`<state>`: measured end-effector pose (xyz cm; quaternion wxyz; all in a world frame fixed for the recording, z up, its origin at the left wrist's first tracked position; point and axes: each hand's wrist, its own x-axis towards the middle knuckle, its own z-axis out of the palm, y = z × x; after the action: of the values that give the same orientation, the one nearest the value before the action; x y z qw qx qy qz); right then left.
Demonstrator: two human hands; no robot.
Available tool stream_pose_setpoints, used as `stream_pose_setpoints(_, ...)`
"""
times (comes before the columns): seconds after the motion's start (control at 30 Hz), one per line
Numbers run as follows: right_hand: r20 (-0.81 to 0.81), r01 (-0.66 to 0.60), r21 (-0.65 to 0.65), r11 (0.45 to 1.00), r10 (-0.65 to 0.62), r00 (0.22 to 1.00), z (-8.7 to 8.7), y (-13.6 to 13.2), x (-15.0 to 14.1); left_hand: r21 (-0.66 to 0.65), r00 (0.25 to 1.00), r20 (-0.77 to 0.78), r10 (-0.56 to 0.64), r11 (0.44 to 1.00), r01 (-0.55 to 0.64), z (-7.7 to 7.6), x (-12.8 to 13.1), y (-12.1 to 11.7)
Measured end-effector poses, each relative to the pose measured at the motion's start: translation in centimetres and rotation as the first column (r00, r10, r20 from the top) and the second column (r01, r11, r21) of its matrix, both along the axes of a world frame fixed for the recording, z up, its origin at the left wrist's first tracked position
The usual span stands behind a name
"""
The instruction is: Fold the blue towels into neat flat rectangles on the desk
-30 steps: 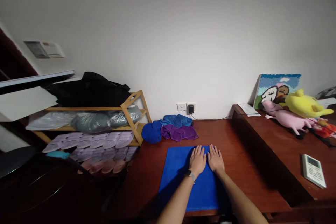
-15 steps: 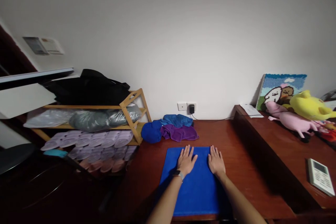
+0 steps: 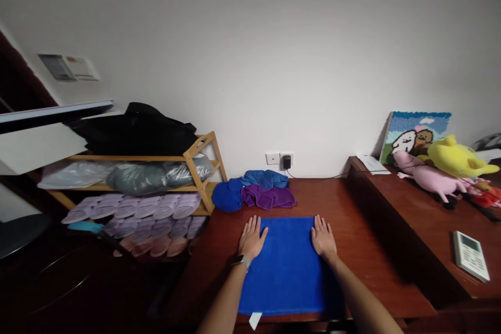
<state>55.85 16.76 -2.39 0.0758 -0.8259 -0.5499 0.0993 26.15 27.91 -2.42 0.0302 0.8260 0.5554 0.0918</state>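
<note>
Glossy wooden table [image 3: 352, 219]: blue towel [image 3: 289, 266] flat, left hand [image 3: 251, 239] and right hand [image 3: 323, 237] on far corners, fingers spread wide, gripping nothing. Risk: towel sliding on slick wood, bunching under uneven press.

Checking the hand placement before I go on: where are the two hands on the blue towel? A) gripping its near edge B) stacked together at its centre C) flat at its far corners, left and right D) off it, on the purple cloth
C: the left hand and right hand lie flat and apart at the far corners of the blue towel.
</note>
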Motion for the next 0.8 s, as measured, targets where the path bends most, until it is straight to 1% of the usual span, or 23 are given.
stream_pose_setpoints(0.17, -0.057, -0.014, -0.045, 0.999, 0.012, 0.998, 1.2, -0.2, 0.5, -0.002, 1.000, -0.008, 0.004, 1.000, -0.004, 0.2, 0.1, -0.1)
stream_pose_setpoints(0.27, -0.101, -0.041, -0.019, 0.999, 0.038, 0.994, 1.6, -0.8, 0.9, 0.004, 1.000, -0.013, 0.001, 1.000, -0.001, 0.3, 0.1, -0.1)
stream_pose_setpoints(0.33, -0.106, -0.056, 0.006, 0.998, 0.056, 0.993, 1.4, -1.3, 1.0, 0.006, 1.000, -0.012, -0.003, 1.000, 0.003, 0.3, 0.1, 0.0)
stream_pose_setpoints(0.43, -0.073, -0.074, 0.008, 0.997, 0.074, 0.995, 0.8, -1.8, 0.7, 0.006, 1.000, -0.013, -0.004, 1.000, 0.004, 0.4, 0.1, 0.0)
stream_pose_setpoints(0.6, -0.033, -0.064, 0.023, 0.998, 0.065, 0.997, 0.2, -1.9, 0.3, -0.001, 1.000, -0.008, 0.008, 1.000, -0.008, 0.9, 0.2, -0.2)
stream_pose_setpoints(0.7, -0.024, -0.068, 0.030, 0.997, 0.069, 0.997, 0.3, -1.9, 0.2, 0.083, 0.999, 0.016, 0.044, 0.996, -0.045, 1.4, 0.1, -0.6)
stream_pose_setpoints(0.73, -0.023, -0.067, 0.030, 0.997, 0.068, 0.997, 0.3, -1.9, 0.2, 0.123, 0.999, 0.026, 0.041, 0.991, -0.044, 1.7, 0.1, -0.8)
stream_pose_setpoints(0.8, -0.026, -0.065, 0.034, 0.997, 0.066, 0.997, 0.3, -1.9, 0.2, 0.182, 0.999, 0.044, -0.007, 0.983, -0.001, 2.2, 0.3, -1.5)
